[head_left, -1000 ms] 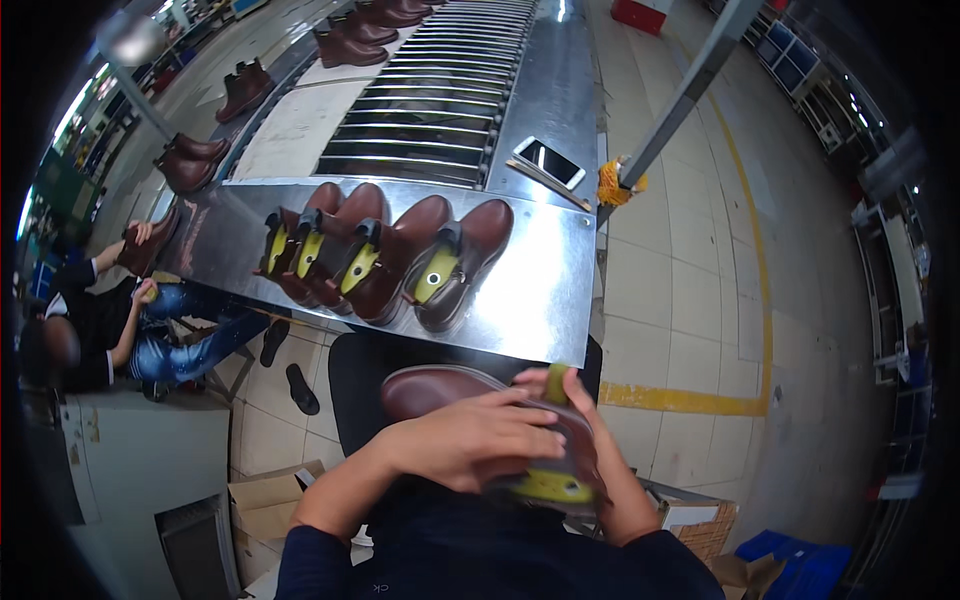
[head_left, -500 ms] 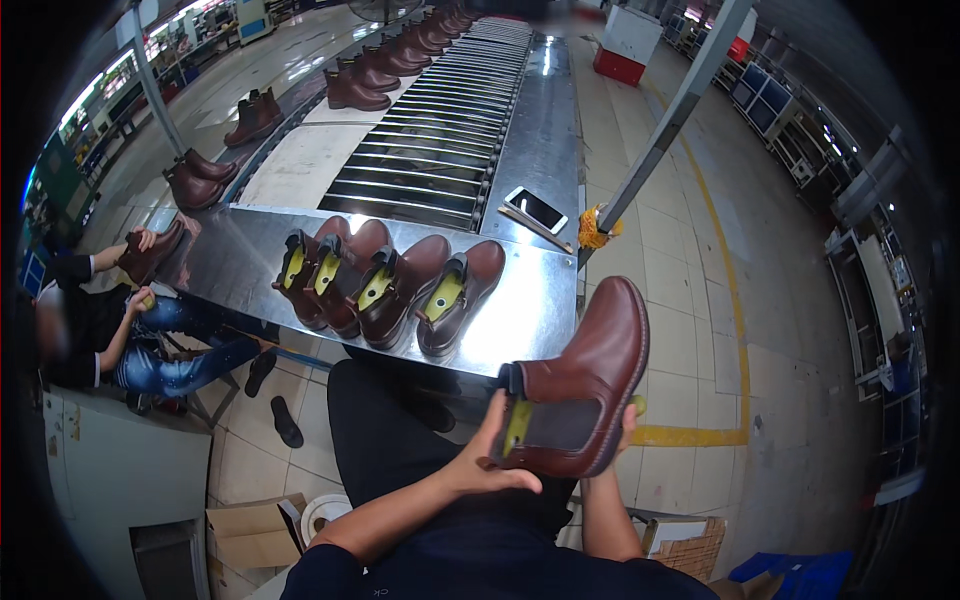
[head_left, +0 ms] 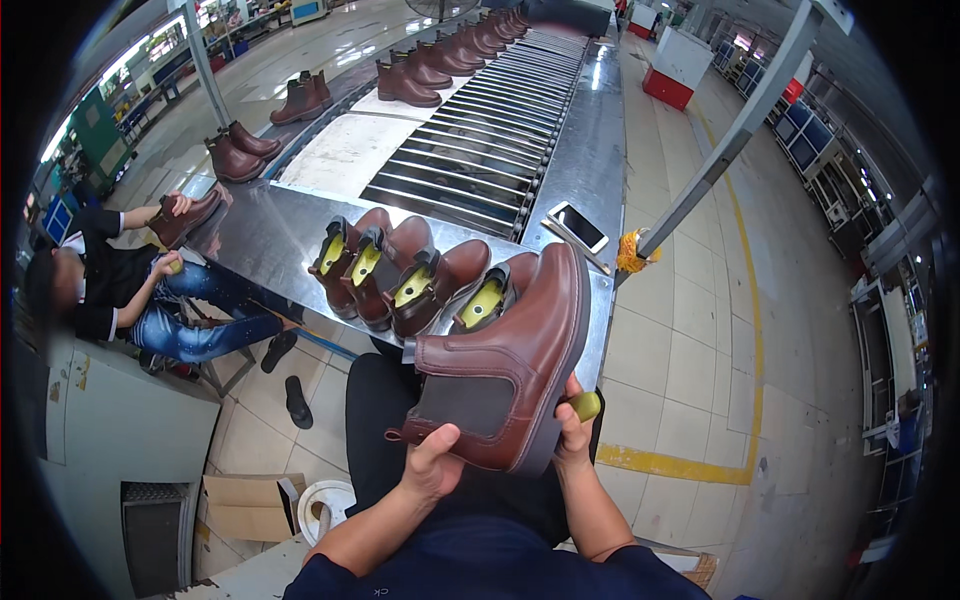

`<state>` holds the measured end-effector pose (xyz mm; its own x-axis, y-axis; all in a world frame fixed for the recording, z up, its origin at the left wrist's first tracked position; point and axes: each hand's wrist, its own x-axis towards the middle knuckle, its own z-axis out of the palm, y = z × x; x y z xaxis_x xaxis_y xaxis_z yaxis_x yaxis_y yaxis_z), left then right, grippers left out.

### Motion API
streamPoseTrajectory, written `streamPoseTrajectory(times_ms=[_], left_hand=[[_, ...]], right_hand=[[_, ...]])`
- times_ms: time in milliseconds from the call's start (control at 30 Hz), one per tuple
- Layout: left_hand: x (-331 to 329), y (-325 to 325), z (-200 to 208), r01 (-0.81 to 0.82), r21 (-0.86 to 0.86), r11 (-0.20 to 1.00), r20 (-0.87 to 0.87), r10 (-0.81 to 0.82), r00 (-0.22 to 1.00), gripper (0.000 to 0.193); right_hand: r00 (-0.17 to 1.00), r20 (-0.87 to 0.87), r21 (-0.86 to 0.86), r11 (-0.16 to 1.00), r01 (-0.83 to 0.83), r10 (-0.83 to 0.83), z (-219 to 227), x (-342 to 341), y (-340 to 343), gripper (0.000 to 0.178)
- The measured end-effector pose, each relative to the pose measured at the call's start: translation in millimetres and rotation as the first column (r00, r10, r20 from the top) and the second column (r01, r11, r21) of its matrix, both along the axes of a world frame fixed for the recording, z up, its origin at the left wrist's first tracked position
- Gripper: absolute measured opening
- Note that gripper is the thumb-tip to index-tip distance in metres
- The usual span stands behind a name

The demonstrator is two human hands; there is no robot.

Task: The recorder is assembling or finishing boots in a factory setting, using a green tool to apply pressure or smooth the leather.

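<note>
I hold a brown leather ankle boot point(head_left: 510, 365) with a dark elastic side panel over my lap, toe pointing away and up. My left hand point(head_left: 432, 462) grips its heel and ankle opening. My right hand point(head_left: 573, 425) supports the sole edge and also pinches a small yellow-green object point(head_left: 586, 404). Just beyond the boot, several matching brown boots point(head_left: 400, 272) with yellow-green lasts inside lie side by side on the steel table point(head_left: 260, 235).
A phone point(head_left: 578, 226) lies on the table's right part beside a roller conveyor point(head_left: 470, 150) carrying more boots point(head_left: 410, 75). A seated person point(head_left: 130, 285) at the left handles a boot. A cardboard box point(head_left: 245, 505) and white bucket point(head_left: 325, 505) stand on the floor.
The boot was pressed flat on my lap under both hands, then raised. Now it is turned side-on and lifted higher, toe toward the table.
</note>
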<state>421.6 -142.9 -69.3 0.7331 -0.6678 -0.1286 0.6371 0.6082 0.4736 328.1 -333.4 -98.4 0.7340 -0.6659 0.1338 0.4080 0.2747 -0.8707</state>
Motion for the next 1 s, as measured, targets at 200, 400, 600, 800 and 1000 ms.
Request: streamPoseTrajectory(times_ms=[200,400,600,800,1000], left_hand=[[25,55,34,-0.307,0.073,0.949,0.012,0.307,0.952,0.054],[23,148,87,-0.773,0.219,0.595,0.598,0.544,0.588,0.044],[-77,237,179,-0.963,-0.008,-0.269,0.77,0.613,-0.178,0.046],[-132,267,235,-0.273,-0.401,-0.874,0.727,-0.122,-0.675,0.023],[-162,412,249,0.36,-0.188,-0.914,0.771,-0.365,-0.522,0.049]], right_hand=[[0.987,0.16,0.135,0.99,-0.046,0.024,-6,38,-60,0.044],[0.987,-0.116,-0.015,0.994,0.109,-0.109,-50,115,-187,0.051],[0.953,-0.244,-0.249,0.961,0.12,-0.182,-102,168,-175,0.039],[0.95,-0.258,-0.255,0.961,0.111,-0.178,-101,168,-188,0.048],[0.941,-0.313,-0.297,0.954,0.03,-0.127,-100,167,-187,0.051]])
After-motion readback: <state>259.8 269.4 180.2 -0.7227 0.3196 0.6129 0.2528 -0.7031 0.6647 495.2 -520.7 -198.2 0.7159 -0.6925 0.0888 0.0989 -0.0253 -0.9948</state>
